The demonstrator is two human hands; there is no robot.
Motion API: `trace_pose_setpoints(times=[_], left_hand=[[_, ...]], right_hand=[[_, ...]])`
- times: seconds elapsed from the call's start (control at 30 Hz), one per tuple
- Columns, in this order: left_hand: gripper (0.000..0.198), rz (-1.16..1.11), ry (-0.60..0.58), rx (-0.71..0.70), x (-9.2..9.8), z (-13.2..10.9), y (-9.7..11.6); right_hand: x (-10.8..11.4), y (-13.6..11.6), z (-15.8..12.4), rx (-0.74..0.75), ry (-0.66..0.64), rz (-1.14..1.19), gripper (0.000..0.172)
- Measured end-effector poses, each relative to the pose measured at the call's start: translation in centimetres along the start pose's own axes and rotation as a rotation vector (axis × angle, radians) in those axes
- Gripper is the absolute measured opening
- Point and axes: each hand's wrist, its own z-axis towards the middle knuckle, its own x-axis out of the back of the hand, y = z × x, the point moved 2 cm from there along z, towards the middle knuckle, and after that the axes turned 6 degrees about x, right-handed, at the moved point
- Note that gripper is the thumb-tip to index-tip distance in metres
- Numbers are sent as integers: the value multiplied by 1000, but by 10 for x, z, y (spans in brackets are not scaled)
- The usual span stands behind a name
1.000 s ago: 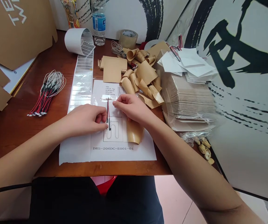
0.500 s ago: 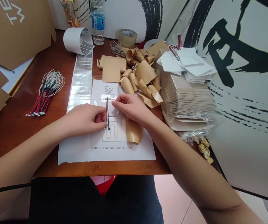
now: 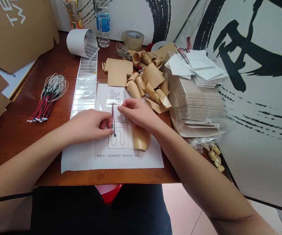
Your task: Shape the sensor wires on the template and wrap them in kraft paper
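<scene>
A printed diagram sheet (image 3: pixel 128 161) lies on the table under both hands. On it runs a thin wire (image 3: pixel 112 114), red and black, down to a looped outline in a printed square. My left hand (image 3: pixel 91 125) is closed at the wire's lower end, thumb and index fingertips at its dark sleeve. My right hand (image 3: pixel 138 112) is closed in a pinch just right of the wire's top; whatever sits between its fingertips is too small to make out. A curled piece of brown paper (image 3: pixel 141 138) lies below the right hand, partly hidden by it.
A bundle of wires (image 3: pixel 49 98) lies on the left. Behind the sheet run a label strip (image 3: pixel 85 81) and its roll (image 3: pixel 78 42). Brown paper curls (image 3: pixel 153 76), a tape roll (image 3: pixel 134 39) and a water bottle (image 3: pixel 103 24) stand farther back. Bagged cards (image 3: pixel 199 104) are stacked right.
Almost nothing differs. Both hands stay in the same place over the sheet, with only a very slight shift at the left fingertips.
</scene>
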Motion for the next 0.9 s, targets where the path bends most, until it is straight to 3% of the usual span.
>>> trace_pose_setpoints(times=[0.9], left_hand=[[31,10,6,-12,0,1,-1]], right_hand=[[0,0,0,-10,0,0,24]])
